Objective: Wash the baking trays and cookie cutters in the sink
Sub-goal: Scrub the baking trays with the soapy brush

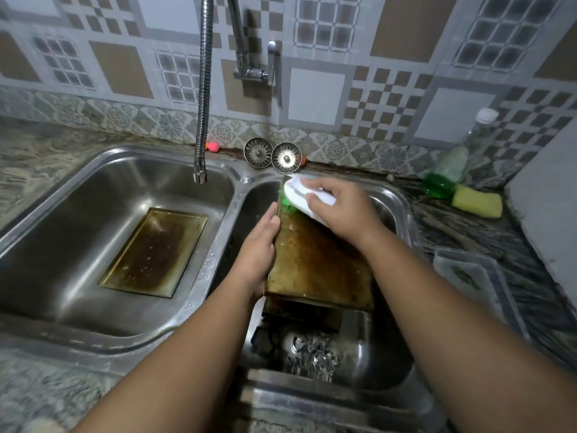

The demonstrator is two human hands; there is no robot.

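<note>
The right hand (335,210) is gripping a white scrubbing brush (307,195) on the stained baking tray (318,267) the left hand (259,254) is steadying; second tray (153,251) and cookie cutters (315,357) look unwashed.

A mottled stone tabletop (462,220) carries a double steel sink (218,232) set into it, and runs along a tiled wall. At the back edge, just behind the divider between the basins, two round metal strainers (271,155) stand side by side, with small orange-pink balls (213,147) to their left. On the right lie a bottle of green liquid (449,170), a yellow sponge (477,201) just beside it, and, nearer, a clear plastic container (474,276).
</note>
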